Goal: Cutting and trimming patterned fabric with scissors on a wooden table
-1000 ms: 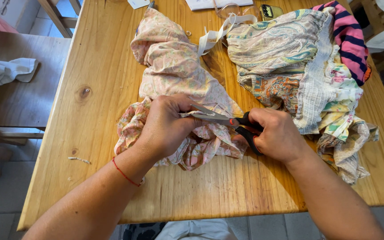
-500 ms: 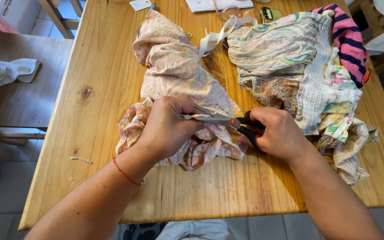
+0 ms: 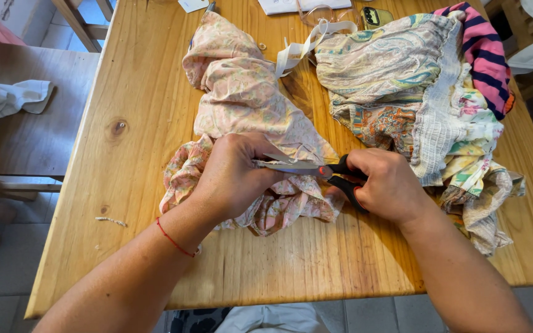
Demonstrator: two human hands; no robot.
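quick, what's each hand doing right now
Left hand: closed, gripping the pink cloth.
Right hand: closed on the scissors, blades at the cloth.

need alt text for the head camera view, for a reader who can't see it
Right hand works black-handled scissors into pale pink floral fabric that the left hand grips on a wooden table. A pile of patterned cloths lies to the right.

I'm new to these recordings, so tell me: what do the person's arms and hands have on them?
Both forearms are bare, with no sleeves or gloves in view. The left hand has a thin red string bracelet around its wrist. The right hand shows no rings or bands.
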